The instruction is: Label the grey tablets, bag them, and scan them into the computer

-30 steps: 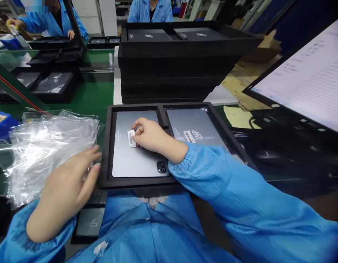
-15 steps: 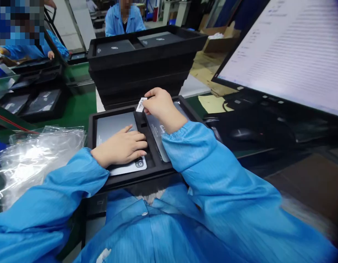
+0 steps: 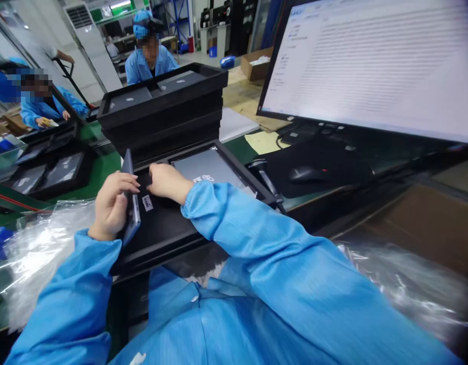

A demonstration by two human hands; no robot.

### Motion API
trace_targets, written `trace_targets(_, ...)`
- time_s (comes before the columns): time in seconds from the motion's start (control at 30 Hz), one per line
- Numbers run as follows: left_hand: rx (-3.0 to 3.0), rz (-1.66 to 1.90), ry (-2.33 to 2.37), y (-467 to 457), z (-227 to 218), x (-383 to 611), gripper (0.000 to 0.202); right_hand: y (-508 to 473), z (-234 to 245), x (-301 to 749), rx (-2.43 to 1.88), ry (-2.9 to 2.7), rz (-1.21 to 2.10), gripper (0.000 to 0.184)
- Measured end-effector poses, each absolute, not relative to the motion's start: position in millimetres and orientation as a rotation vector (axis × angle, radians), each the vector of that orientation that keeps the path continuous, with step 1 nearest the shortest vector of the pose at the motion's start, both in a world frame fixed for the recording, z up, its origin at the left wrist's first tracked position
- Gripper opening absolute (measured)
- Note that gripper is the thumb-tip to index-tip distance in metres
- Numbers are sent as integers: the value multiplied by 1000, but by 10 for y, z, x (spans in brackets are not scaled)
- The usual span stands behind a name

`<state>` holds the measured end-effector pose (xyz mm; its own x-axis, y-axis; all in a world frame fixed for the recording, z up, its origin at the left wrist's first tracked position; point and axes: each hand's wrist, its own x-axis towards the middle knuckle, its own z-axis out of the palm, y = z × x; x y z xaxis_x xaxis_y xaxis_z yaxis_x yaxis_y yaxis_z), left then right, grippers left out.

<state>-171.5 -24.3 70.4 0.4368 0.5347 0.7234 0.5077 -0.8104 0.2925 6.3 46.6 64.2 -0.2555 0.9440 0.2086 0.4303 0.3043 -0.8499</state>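
My left hand (image 3: 114,205) grips a thin grey tablet (image 3: 131,218) by its side. The tablet stands tipped up on edge over the left compartment of a black foam tray (image 3: 169,225). On the dark floor of that compartment lies a small white barcode label (image 3: 147,203). Just above the label, my right hand (image 3: 167,181) is closed at the tray's middle divider; whatever its fingertips hold, if anything, is hidden. A second grey tablet (image 3: 203,163) lies flat in the right compartment, partly covered by my right sleeve.
Stacked black trays (image 3: 165,109) with tablets stand behind. Clear plastic bags (image 3: 47,253) lie at the left. A monitor (image 3: 355,66), a mouse (image 3: 304,174) and a handheld scanner (image 3: 268,180) are at the right. Two co-workers in blue sit beyond.
The left tablet was lying flat under my left hand and is now lifted on edge. The label in my right fingers has left view there; one now lies in the left compartment.
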Motion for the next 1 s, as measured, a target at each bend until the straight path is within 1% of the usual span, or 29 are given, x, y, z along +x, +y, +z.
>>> trace_targets(0.03, 2684, 1186, 956, -217, 683, -1669, 40, 455, 725, 200, -1224, -1812, 765, 13)
trace_targets(0.1, 2748, 669, 1010, -181, 619, -1581, 36, 336, 818, 548, -1175, -1691, 563, 10)
trace_targets(0.17, 2745, 222, 1066, -171, 542, -1529, 41, 71, 762, 955, -1094, -1524, 482, 11)
trace_targets(0.2, 2733, 97, 1096, -174, 510, -1517, 46, -105, 677, 1165, -1057, -1465, 471, 12)
trace_targets(0.23, 2728, 46, 1122, -181, 489, -1508, 49, -293, 563, 1370, -1032, -1418, 454, 14)
trace_targets(0.3, 2758, 92, 1137, -204, 488, -1467, 51, -658, 293, 1737, -1028, -1342, 416, 18)
trace_targets(0.37, 2814, 207, 1111, -241, 540, -1322, 48, -934, 51, 2009, -1066, -1281, 422, 18)
trace_targets(0.43, 2840, 260, 1099, -284, 615, -1016, 46, -1091, -88, 2160, -1093, -1233, 471, 18)
trace_targets(0.53, 2771, 148, 1198, -327, 678, -317, 43, -1155, -83, 2177, -1065, -1203, 583, 23)
trace_targets(0.6, 2687, 95, 1334, -321, 667, 155, 47, -1142, 0, 2102, -1012, -1228, 658, 25)
trace_targets(0.7, 2590, 135, 1458, -254, 628, 580, 49, -1098, 130, 1990, -934, -1323, 731, 27)
trace_targets(0.8, 2560, 193, 1489, -155, 640, 481, 39, -1024, 224, 1992, -901, -1450, 725, 24)
trace_targets(0.9, 2497, 251, 1600, -90, 686, -55, 30, -888, 302, 2081, -937, -1608, 760, 16)
trace_targets(1.0, 2396, 432, 1794, -133, 686, -679, 30, -654, 367, 2103, -1042, -1774, 836, 9)
